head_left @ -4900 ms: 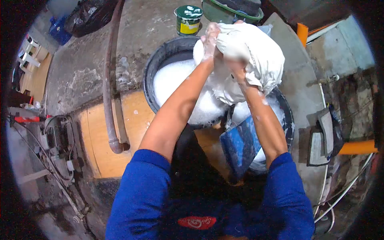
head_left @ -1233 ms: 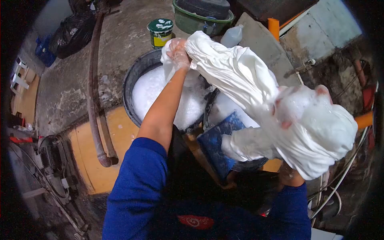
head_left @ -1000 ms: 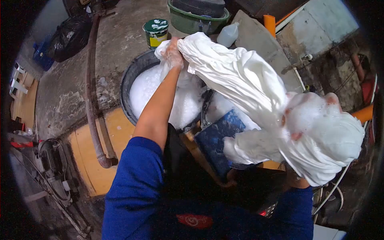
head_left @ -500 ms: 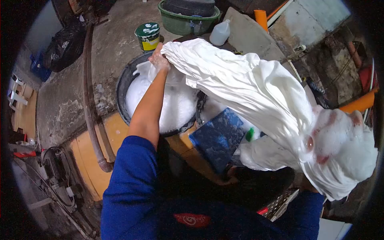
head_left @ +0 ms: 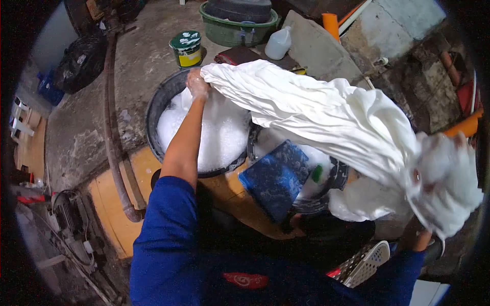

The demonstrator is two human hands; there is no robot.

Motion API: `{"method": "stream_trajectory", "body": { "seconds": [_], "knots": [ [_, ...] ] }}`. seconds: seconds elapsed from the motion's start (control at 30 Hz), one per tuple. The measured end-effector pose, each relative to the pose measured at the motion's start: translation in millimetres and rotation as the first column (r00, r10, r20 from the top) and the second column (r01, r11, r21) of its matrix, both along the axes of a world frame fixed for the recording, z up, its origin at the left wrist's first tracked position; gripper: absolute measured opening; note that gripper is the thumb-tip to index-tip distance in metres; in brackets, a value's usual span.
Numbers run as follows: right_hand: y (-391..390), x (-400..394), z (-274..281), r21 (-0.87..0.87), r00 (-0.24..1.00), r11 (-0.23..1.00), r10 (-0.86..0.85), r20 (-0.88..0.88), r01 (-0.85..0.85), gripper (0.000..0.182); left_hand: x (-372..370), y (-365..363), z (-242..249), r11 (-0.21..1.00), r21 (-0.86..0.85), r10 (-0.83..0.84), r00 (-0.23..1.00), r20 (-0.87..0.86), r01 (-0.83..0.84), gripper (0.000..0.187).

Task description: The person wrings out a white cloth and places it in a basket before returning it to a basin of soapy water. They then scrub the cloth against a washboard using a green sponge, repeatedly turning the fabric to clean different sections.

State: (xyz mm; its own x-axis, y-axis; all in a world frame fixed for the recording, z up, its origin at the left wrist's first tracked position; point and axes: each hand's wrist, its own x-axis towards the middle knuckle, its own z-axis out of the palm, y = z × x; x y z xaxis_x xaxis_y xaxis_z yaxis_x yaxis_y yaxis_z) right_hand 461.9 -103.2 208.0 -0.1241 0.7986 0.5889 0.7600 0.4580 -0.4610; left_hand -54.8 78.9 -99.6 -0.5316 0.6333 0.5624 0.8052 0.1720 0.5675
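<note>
A wet white cloth [head_left: 316,115] is stretched in the air between my hands, across the right half of the view. My left hand [head_left: 198,84] is closed on its narrow end, above a dark basin [head_left: 151,125] full of white suds. Thick foam and bunched fabric cover most of my right hand [head_left: 432,176], at the far right, where the cloth is gathered. A sudsy lower fold hangs over the front of a second dark basin [head_left: 326,196]. Across that basin's left side leans a blue, foam-streaked board [head_left: 278,178], beside a small green item [head_left: 317,173] in the suds.
Beyond the basins stand a green-lidded bucket [head_left: 186,50], a white jug [head_left: 278,44] and a green tub [head_left: 229,34]. A long pipe [head_left: 113,132] lies on the concrete at left. A perforated white basket [head_left: 365,262] sits near my right arm.
My right hand has moved up and slightly right, lifting the cloth's gathered end. My left hand has dropped a little. More of the second basin and green item shows.
</note>
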Motion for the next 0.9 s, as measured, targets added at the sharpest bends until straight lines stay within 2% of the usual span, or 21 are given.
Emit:
{"method": "stream_trajectory", "body": {
  "seconds": [0.13, 0.17, 0.23, 0.3, 0.33, 0.37, 0.4, 0.47, 0.5, 0.53, 0.57, 0.6, 0.67, 0.77, 0.87, 0.9],
  "knots": [
    [28.1, -33.8, 4.9, 0.010, 0.996, 0.996, 0.090, 0.012, -0.090, 0.041, 0.3, 8.2, 11.1, 0.960, 0.229, -0.189, 0.976, 0.104, 0.162, 0.013],
    [34.1, -44.4, 3.4, -0.002, 0.992, 0.992, 0.123, 0.016, -0.123, 0.041, 3.4, 4.8, 17.8, 0.978, 0.105, -0.191, 0.976, 0.101, 0.181, 0.015],
    [49.6, -74.0, -6.1, -0.029, 0.977, 0.977, 0.212, 0.009, -0.211, 0.041, 14.4, -1.7, 31.6, 0.827, 0.368, -0.520, 0.828, 0.211, 0.426, 0.015],
    [63.5, -105.6, -20.7, -0.077, 0.952, 0.949, 0.307, -0.007, -0.306, 0.042, 5.8, 12.5, 12.2, 0.874, 0.361, -0.362, 0.932, 0.036, 0.325, 0.017],
    [70.1, -123.5, -30.0, -0.107, 0.934, 0.928, 0.356, -0.019, -0.356, 0.042, 24.9, 3.7, 37.1, 0.798, 0.450, -0.583, 0.702, 0.408, 0.401, 0.019],
    [75.3, -140.1, -41.0, -0.140, 0.914, 0.904, 0.404, -0.032, -0.404, 0.042, 24.0, 10.2, 39.0, 0.758, 0.358, -0.636, 0.738, 0.223, 0.545, 0.022],
    [80.7, -156.7, -55.5, -0.178, 0.895, 0.878, 0.443, -0.045, -0.444, 0.042, 32.8, 20.2, 24.4, 0.782, 0.421, -0.457, 0.882, -0.115, 0.460, 0.031],
    [89.8, -188.9, -87.3, -0.252, 0.854, 0.819, 0.515, -0.073, -0.515, 0.042, 57.7, -1.5, 49.0, 0.762, 0.101, -0.612, 0.763, -0.209, 0.640, 0.041],
    [93.6, -202.4, -105.6, -0.285, 0.838, 0.792, 0.539, -0.087, -0.540, 0.042, 74.9, -15.4, 62.7, 0.779, -0.036, -0.624, 0.768, -0.141, 0.626, 0.039],
    [95.9, -214.2, -123.8, -0.312, 0.826, 0.771, 0.555, -0.098, -0.556, 0.042, 89.7, -38.4, 88.5, 0.778, -0.219, -0.624, 0.767, -0.152, 0.589, 0.040],
    [98.1, -224.3, -141.4, -0.339, 0.816, 0.751, 0.567, -0.111, -0.567, 0.042, 101.2, -47.7, 93.8, 0.773, -0.180, -0.633, 0.761, -0.146, 0.608, 0.037],
    [99.1, -232.9, -155.2, -0.360, 0.809, 0.735, 0.576, -0.116, -0.574, 0.042, 104.9, -51.6, 95.2, 0.742, -0.187, -0.670, 0.722, -0.170, 0.644, 0.023],
    [100.1, -244.2, -175.5, -0.397, 0.802, 0.712, 0.585, -0.121, -0.579, 0.042, 107.6, -57.2, 93.6, 0.710, -0.109, -0.699, 0.680, -0.219, 0.695, 0.019],
    [102.7, -251.3, -191.5, -0.435, 0.797, 0.693, 0.594, -0.105, -0.574, 0.042, 101.6, -73.0, 109.8, 0.688, -0.201, -0.716, 0.698, -0.028, 0.697, 0.027],
    [104.7, -254.7, -199.4, -0.459, 0.790, 0.679, 0.607, -0.087, -0.573, 0.042, 88.6, -67.9, 92.5, 0.637, -0.062, -0.769, 0.629, -0.115, 0.768, 0.030],
    [104.9, -254.7, -201.0, -0.468, 0.788, 0.675, 0.611, -0.078, -0.570, 0.042, 84.5, -65.5, 90.1, 0.656, -0.113, -0.753, 0.638, -0.158, 0.746, 0.031]
  ]
}}
